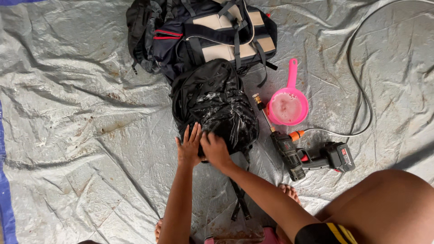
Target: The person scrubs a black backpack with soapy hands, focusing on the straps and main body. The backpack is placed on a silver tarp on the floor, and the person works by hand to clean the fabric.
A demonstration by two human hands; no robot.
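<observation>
Head view, looking down on a wrinkled grey tarpaulin [68,135]. A black backpack [214,104], wet and flecked with suds, lies at centre, just below a navy-and-beige backpack [217,36]. The left hand [189,147] rests flat on the black pack's lower edge, fingers spread, grasping nothing. The right hand [216,149] presses the same edge beside it; its fingers appear curled onto the fabric, though a firm grip cannot be confirmed. To the right lie a pink scoop [287,107] of foamy water and a cordless spray gun [294,153] joined to a hose [361,90].
</observation>
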